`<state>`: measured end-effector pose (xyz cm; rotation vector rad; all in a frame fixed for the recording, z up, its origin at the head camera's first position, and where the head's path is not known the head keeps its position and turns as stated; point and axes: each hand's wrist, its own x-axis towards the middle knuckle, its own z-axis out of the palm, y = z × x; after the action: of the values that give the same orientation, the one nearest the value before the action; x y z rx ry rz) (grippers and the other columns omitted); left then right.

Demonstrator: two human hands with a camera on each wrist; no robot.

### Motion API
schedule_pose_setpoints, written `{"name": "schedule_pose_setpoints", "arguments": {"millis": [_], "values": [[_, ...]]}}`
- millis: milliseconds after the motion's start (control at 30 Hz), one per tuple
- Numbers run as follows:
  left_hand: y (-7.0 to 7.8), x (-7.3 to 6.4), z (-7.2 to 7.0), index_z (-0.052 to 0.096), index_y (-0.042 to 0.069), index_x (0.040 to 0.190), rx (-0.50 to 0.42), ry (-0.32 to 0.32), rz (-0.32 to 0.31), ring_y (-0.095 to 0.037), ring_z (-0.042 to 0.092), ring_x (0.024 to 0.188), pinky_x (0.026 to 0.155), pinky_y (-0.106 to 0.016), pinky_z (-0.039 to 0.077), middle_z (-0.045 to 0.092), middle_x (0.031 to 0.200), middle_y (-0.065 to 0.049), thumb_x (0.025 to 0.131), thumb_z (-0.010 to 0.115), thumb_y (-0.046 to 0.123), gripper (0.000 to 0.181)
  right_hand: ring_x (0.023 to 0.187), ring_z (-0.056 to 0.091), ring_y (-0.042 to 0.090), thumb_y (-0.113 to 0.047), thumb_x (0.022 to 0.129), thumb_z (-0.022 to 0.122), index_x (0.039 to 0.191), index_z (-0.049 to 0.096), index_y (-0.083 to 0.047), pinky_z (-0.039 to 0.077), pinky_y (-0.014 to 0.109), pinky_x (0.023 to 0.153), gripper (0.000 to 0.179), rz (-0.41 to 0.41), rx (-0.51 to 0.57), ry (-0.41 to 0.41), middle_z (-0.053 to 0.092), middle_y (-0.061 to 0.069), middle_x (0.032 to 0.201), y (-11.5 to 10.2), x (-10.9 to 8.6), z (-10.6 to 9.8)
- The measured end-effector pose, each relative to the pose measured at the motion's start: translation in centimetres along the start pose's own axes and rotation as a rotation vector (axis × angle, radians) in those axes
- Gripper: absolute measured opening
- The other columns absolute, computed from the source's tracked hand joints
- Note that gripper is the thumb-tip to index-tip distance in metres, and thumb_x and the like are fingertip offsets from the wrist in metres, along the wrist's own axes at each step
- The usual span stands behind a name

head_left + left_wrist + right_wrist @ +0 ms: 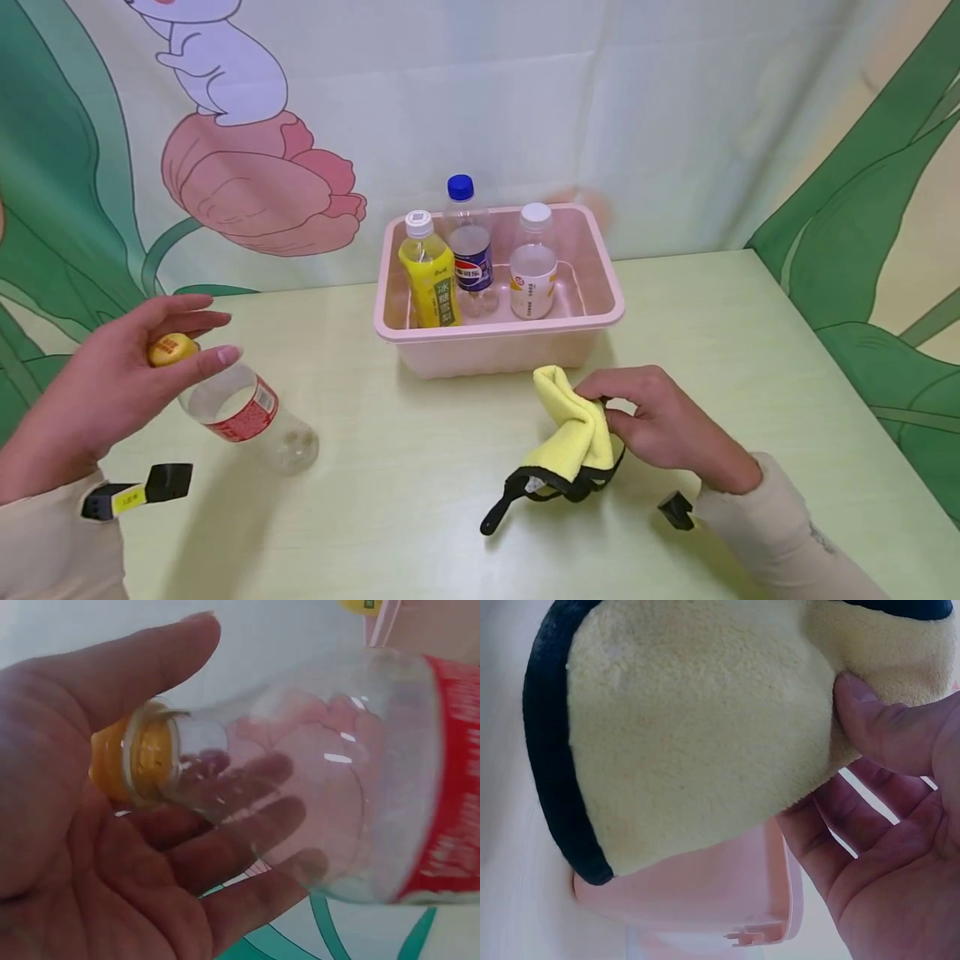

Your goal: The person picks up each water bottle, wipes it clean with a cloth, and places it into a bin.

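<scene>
On the left of the table, a clear plastic bottle (291,442) with a yellow cap and a red label stands on its base. My left hand (123,367) is around its cap and neck, with thumb and fingers spread apart. In the left wrist view, the fingers (247,847) lie behind the clear neck and the thumb is off it. My right hand (660,421) pinches a yellow cloth (573,433) with black edging and a black hanging loop. Part of the cloth hangs down in front of the pink bin.
A pink bin (495,335) stands at the back middle. Inside are a yellow-labelled bottle (431,279), a blue-capped bottle (471,250) and a white-capped bottle (533,275). A printed curtain (450,83) hangs behind the pale table (360,533).
</scene>
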<state>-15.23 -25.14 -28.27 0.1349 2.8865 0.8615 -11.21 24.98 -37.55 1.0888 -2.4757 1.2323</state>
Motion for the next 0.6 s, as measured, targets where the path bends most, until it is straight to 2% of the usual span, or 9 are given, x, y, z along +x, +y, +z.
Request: {"name": "schedule_pose_setpoints", "arguments": {"millis": [67, 167, 200, 267, 333, 433, 600], "values": [[-0.5, -0.2, 0.4, 0.049, 0.028, 0.14, -0.011, -0.02, 0.009, -0.002, 0.052, 0.104, 0.071, -0.022, 0.05, 0.057, 0.138, -0.006, 0.091, 0.063, 0.052, 0.057, 0.083, 0.065, 0.003, 0.02, 0.07, 0.069, 0.096, 0.072, -0.017, 0.055, 0.018, 0.077, 0.045, -0.001, 0.001, 0.0, 0.073, -0.008, 0.092, 0.0, 0.0, 0.0], [-0.9, -0.5, 0.6, 0.057, 0.033, 0.133, -0.038, -0.058, 0.013, -0.002, 0.052, 0.107, 0.075, -0.022, 0.049, 0.058, 0.133, 0.001, 0.093, 0.062, 0.051, 0.044, 0.083, 0.065, 0.003, 0.02, 0.07, 0.07, 0.096, 0.072, -0.016, 0.055, 0.018, 0.077, 0.044, -0.004, 0.002, 0.002, 0.073, -0.008, 0.092, 0.0, 0.0, 0.0], [-1.0, -0.5, 0.7, 0.059, 0.034, 0.131, -0.046, -0.062, 0.02, -0.001, 0.052, 0.109, 0.076, -0.021, 0.048, 0.06, 0.132, 0.004, 0.093, 0.062, 0.05, 0.041, 0.083, 0.065, 0.003, 0.02, 0.07, 0.07, 0.096, 0.072, -0.016, 0.055, 0.018, 0.077, 0.045, -0.004, 0.002, 0.004, 0.073, -0.008, 0.092, 0.0, 0.0, 0.0], [-1.1, -0.5, 0.8, 0.062, 0.037, 0.127, -0.053, -0.052, 0.028, 0.008, 0.051, 0.108, 0.078, -0.015, 0.046, 0.063, 0.127, 0.015, 0.093, 0.062, 0.05, 0.037, 0.083, 0.065, 0.003, 0.02, 0.07, 0.069, 0.096, 0.072, -0.016, 0.055, 0.018, 0.077, 0.044, -0.002, 0.004, 0.005, 0.073, -0.007, 0.092, 0.0, 0.0, 0.0], [-1.1, -0.5, 0.8, 0.065, 0.035, 0.122, -0.061, -0.041, 0.046, 0.011, 0.052, 0.108, 0.079, -0.011, 0.044, 0.067, 0.122, 0.02, 0.093, 0.062, 0.049, 0.032, 0.083, 0.065, 0.003, 0.02, 0.071, 0.069, 0.096, 0.072, -0.016, 0.055, 0.018, 0.077, 0.044, -0.003, 0.006, 0.004, 0.073, -0.007, 0.092, -0.1, 0.0, 0.0], [-0.9, -0.4, 0.9, 0.067, 0.033, 0.118, -0.066, -0.025, 0.078, 0.012, 0.052, 0.109, 0.08, -0.009, 0.043, 0.069, 0.12, 0.022, 0.093, 0.063, 0.046, 0.029, 0.083, 0.065, 0.003, 0.019, 0.071, 0.07, 0.096, 0.072, -0.016, 0.055, 0.018, 0.077, 0.042, -0.004, 0.008, 0.0, 0.074, -0.007, 0.093, -0.2, 0.0, 0.0], [0.1, -0.2, 1.2, 0.068, 0.031, 0.116, -0.071, -0.046, 0.11, 0.01, 0.051, 0.112, 0.081, -0.009, 0.043, 0.068, 0.121, 0.023, 0.094, 0.063, 0.045, 0.027, 0.083, 0.065, 0.002, 0.019, 0.071, 0.07, 0.095, 0.072, -0.016, 0.055, 0.018, 0.077, 0.043, 0.01, -0.006, -0.003, 0.073, -0.008, 0.092, -0.2, 0.0, -0.1]]}}
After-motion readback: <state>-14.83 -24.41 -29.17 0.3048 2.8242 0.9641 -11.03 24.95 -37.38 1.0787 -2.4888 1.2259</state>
